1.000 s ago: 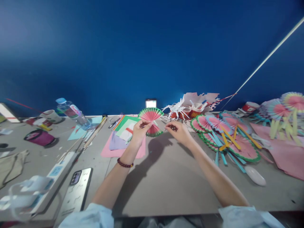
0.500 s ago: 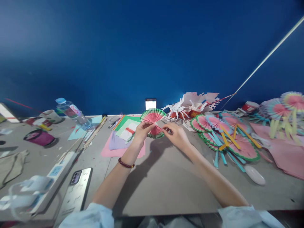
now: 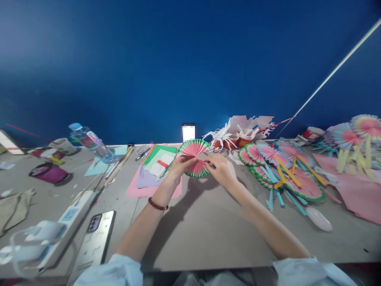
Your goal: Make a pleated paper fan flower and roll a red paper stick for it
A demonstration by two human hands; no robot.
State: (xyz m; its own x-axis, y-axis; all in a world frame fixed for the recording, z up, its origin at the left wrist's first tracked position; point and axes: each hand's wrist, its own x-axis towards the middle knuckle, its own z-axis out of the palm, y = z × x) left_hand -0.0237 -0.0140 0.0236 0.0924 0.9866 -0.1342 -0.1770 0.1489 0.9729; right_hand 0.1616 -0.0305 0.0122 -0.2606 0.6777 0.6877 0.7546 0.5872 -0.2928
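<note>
A pleated paper fan point(image 3: 195, 147), pink with a green rim, is spread into a near-full round above the table. My left hand point(image 3: 179, 167) pinches it at its left side near the centre. From the right, my right hand point(image 3: 220, 169) holds the fan's edge between thumb and fingers. A gap in the round shows at the right, by my right fingertips. Below and left of the fan lies a stack of coloured paper, with a green sheet point(image 3: 169, 151) and a pink sheet point(image 3: 133, 190).
Finished fans point(image 3: 306, 186) with yellow and blue strips lie at the right, near a white oval object point(image 3: 319, 219). At the left are a bottle point(image 3: 93, 142), a purple container point(image 3: 50, 173), a power strip point(image 3: 70, 214) and a phone point(image 3: 97, 236).
The fan has moved slightly right and down, and its lower part is spread wider and rounder. Both hands still hold it.
</note>
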